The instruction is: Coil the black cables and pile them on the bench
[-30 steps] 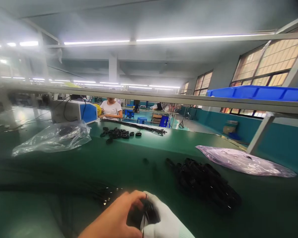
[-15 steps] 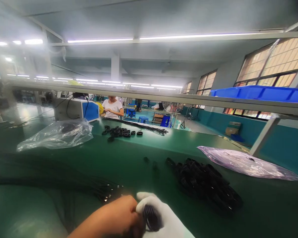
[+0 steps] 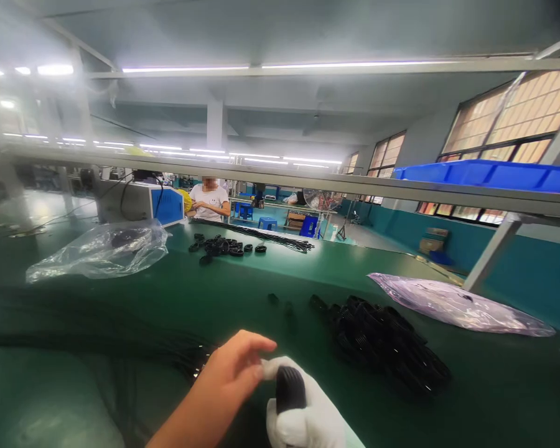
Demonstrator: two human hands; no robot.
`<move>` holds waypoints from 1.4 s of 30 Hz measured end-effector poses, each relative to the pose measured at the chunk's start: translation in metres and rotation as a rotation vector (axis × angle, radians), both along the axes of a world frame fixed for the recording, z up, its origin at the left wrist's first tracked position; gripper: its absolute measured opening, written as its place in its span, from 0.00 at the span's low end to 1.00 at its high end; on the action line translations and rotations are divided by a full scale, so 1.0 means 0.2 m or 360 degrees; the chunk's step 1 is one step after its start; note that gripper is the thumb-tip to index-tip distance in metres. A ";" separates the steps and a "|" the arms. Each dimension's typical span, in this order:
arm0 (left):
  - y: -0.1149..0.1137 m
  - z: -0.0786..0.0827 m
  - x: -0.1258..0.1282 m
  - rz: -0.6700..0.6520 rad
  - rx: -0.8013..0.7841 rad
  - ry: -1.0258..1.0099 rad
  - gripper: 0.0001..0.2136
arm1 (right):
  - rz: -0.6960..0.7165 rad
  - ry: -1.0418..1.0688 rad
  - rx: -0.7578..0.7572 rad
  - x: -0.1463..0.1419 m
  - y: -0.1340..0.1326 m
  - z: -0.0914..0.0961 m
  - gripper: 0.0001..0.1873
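My right hand [image 3: 320, 414], in a white glove, holds a small black cable coil [image 3: 290, 389] between thumb and fingers. Just left of it is my bare left hand [image 3: 236, 370], its index finger stretched out and its thumb close to the gloved fingertip. Nothing shows in the left hand. Behind that wrist lies a bundle of thin black cables [image 3: 182, 351] with shiny ends. A large heap of black cable coils [image 3: 385, 342] rests on the green table to the right of both hands.
Farther back are a smaller group of coils [image 3: 224, 247], straight black cables [image 3: 270, 235] and a clear plastic bag [image 3: 100, 252]. A pinkish plastic bag [image 3: 462, 305] lies at right, by a metal post [image 3: 492, 252]. A blue tray [image 3: 485, 174] sits on the overhead shelf. A co-worker [image 3: 209, 200] is beyond the table.
My left hand has come away from the coil, its fingers loosening and lifting. The coil has turned in my gloved right hand, now showing its ridged outer side.
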State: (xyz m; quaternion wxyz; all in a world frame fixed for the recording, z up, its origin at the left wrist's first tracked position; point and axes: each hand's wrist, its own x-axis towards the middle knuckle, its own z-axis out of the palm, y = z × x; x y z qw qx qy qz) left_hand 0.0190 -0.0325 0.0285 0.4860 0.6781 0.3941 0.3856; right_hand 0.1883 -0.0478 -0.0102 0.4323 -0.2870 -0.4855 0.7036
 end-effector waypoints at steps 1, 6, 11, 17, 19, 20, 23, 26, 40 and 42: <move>-0.01 0.01 0.00 0.0013 0.0165 0.0179 0.17 | -0.0056 -0.0172 0.0024 0.00 0.00 0.02 0.23; -0.03 0.03 0.07 0.0089 0.0268 0.0744 0.15 | -0.0364 -0.0985 0.0210 -0.05 0.01 0.02 0.18; -0.02 -0.08 0.13 0.0331 0.0282 0.1171 0.12 | -0.0682 -0.1352 0.0222 -0.06 0.01 0.01 0.33; 0.04 -0.22 0.04 0.0381 0.0486 0.0569 0.19 | 0.0267 -0.0084 -0.0126 0.03 -0.04 0.12 0.24; 0.03 -0.23 0.04 0.0382 0.0535 0.0514 0.19 | 0.0333 0.0149 -0.0156 0.03 -0.04 0.11 0.23; 0.03 -0.23 0.04 0.0395 0.0565 0.0528 0.19 | 0.0351 0.0186 -0.0172 0.02 -0.03 0.09 0.25; 0.00 -0.25 0.07 0.0449 0.0683 0.0679 0.19 | 0.0314 0.0219 -0.0225 -0.02 -0.02 0.04 0.28; -0.02 -0.28 0.09 0.0511 0.0826 0.0781 0.19 | 0.0257 0.0269 -0.0206 -0.04 -0.02 0.01 0.20; -0.02 -0.18 0.07 0.0489 0.0424 0.0820 0.16 | 0.0158 0.0009 -0.0344 0.00 0.00 -0.03 0.30; -0.03 -0.17 0.07 0.0532 0.0445 0.0890 0.17 | 0.0071 -0.0129 -0.0311 -0.01 0.00 -0.01 0.29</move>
